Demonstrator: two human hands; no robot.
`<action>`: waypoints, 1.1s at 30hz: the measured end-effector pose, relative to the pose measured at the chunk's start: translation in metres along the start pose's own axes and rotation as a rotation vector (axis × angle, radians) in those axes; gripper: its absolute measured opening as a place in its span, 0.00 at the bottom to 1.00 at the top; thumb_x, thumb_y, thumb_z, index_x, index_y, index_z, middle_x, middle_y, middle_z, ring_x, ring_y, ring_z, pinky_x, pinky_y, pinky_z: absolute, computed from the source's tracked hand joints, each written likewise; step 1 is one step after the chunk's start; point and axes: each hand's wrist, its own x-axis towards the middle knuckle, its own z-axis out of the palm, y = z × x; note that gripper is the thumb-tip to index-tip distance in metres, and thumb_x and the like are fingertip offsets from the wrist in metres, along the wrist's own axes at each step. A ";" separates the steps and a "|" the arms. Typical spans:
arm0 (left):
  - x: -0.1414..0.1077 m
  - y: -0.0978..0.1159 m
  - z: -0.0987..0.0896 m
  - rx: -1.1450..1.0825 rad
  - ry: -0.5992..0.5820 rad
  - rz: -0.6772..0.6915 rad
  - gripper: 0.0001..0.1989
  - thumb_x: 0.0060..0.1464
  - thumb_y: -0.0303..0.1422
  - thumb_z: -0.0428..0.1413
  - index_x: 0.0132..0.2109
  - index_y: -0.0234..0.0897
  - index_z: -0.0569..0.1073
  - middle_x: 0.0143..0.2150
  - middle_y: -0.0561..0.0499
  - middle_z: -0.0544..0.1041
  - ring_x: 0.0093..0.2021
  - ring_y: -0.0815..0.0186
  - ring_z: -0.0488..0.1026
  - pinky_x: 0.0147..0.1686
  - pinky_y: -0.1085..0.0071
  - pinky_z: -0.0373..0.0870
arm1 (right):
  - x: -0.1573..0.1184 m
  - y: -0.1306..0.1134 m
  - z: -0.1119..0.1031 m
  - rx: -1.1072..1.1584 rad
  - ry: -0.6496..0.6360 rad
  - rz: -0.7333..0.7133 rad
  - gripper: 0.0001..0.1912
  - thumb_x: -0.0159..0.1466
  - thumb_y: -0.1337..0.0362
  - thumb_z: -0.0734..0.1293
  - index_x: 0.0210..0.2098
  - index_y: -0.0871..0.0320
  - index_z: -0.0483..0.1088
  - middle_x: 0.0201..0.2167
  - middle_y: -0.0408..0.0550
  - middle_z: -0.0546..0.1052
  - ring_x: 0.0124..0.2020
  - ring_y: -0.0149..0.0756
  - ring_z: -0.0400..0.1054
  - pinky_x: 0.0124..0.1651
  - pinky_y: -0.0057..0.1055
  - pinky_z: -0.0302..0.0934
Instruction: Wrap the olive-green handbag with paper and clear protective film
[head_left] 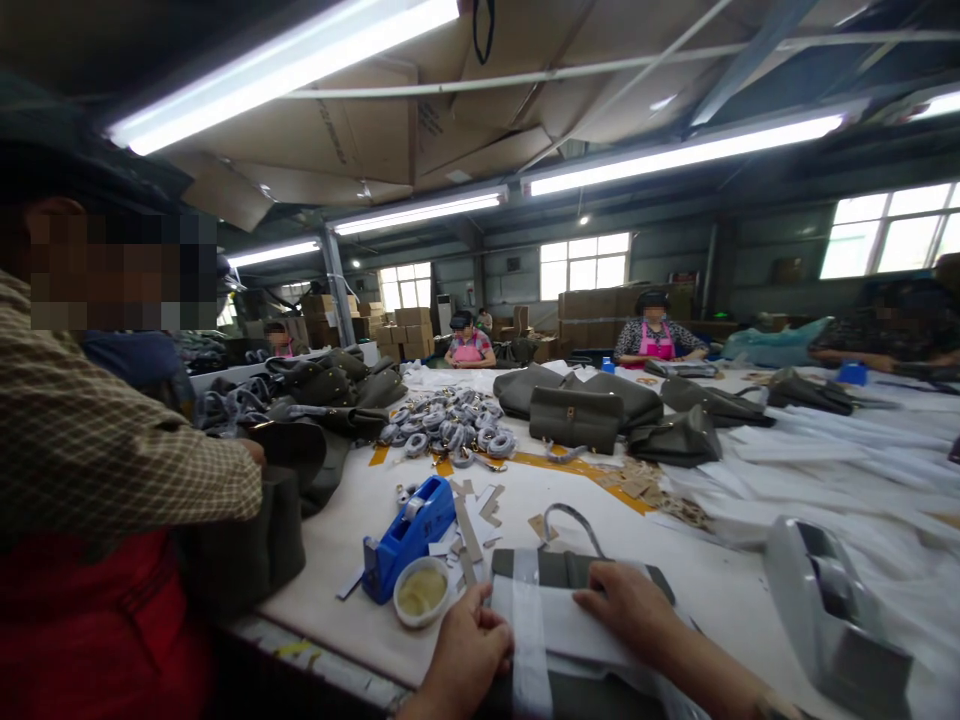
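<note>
A dark olive handbag (585, 690) lies on the table in front of me, its grey-wrapped handle (574, 513) arching up at the far side. White tissue paper (574, 622) covers its front, and a clear strip of tape (527, 610) runs down the left part. At the bag's left edge, my left hand (469, 640) is closed with curled fingers; what is pinched there is hidden. My right hand (626, 610) rests on the paper and the bag's upper edge, thumb stretched out. Left of the bag are a blue tape dispenser (411, 535) and a white-rimmed bowl (421, 592).
A grey tape dispenser (832, 610) stands at right. Beyond lie wrapped straps (450, 425), more olive bags (576, 415), card scraps (480, 515) and white sheets (795, 510). At left, a co-worker in a checked sleeve (150, 440) handles a bag. Other people sit across the table.
</note>
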 end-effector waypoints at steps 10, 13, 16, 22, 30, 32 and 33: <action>-0.008 0.010 -0.004 0.168 0.017 0.000 0.27 0.48 0.30 0.59 0.56 0.30 0.69 0.32 0.50 0.74 0.27 0.64 0.72 0.26 0.69 0.68 | 0.006 0.031 0.021 0.224 -0.002 -0.102 0.19 0.65 0.48 0.60 0.27 0.51 0.73 0.33 0.51 0.80 0.37 0.48 0.73 0.41 0.38 0.60; -0.026 0.032 -0.002 0.444 0.062 0.254 0.18 0.51 0.29 0.57 0.50 0.33 0.75 0.37 0.45 0.76 0.37 0.59 0.74 0.39 0.65 0.71 | -0.007 0.046 0.001 0.359 0.004 -0.110 0.21 0.66 0.47 0.57 0.30 0.53 0.73 0.34 0.51 0.80 0.39 0.47 0.72 0.44 0.38 0.63; -0.040 0.052 0.013 0.667 0.027 0.525 0.16 0.54 0.27 0.54 0.49 0.35 0.76 0.42 0.42 0.76 0.44 0.56 0.74 0.49 0.59 0.69 | -0.023 0.057 -0.020 0.509 0.036 0.130 0.19 0.66 0.53 0.56 0.31 0.56 0.72 0.32 0.53 0.78 0.37 0.45 0.72 0.37 0.36 0.66; -0.042 0.062 0.077 0.828 -0.289 0.699 0.22 0.49 0.26 0.57 0.53 0.41 0.74 0.52 0.43 0.74 0.52 0.53 0.71 0.54 0.58 0.69 | -0.034 0.069 -0.021 0.678 0.067 0.440 0.11 0.65 0.62 0.58 0.33 0.58 0.70 0.28 0.49 0.74 0.29 0.36 0.71 0.27 0.28 0.66; -0.027 0.065 0.124 1.098 -0.375 0.706 0.21 0.51 0.22 0.50 0.52 0.33 0.74 0.57 0.37 0.71 0.56 0.49 0.67 0.57 0.54 0.67 | -0.043 0.075 -0.031 0.722 0.017 0.473 0.05 0.57 0.71 0.62 0.31 0.59 0.69 0.22 0.43 0.70 0.24 0.36 0.69 0.21 0.27 0.62; -0.025 0.064 0.124 1.085 -0.359 0.695 0.18 0.53 0.23 0.50 0.50 0.34 0.74 0.55 0.38 0.71 0.55 0.50 0.68 0.56 0.56 0.68 | -0.042 0.073 -0.031 0.750 -0.017 0.500 0.04 0.57 0.71 0.62 0.30 0.59 0.68 0.22 0.44 0.70 0.23 0.35 0.69 0.21 0.27 0.63; -0.023 0.062 0.123 1.068 -0.352 0.700 0.17 0.54 0.24 0.51 0.50 0.35 0.74 0.54 0.39 0.72 0.55 0.51 0.68 0.55 0.57 0.68 | -0.041 0.072 -0.030 0.759 -0.030 0.510 0.03 0.56 0.71 0.63 0.29 0.59 0.68 0.21 0.44 0.70 0.22 0.35 0.69 0.21 0.27 0.63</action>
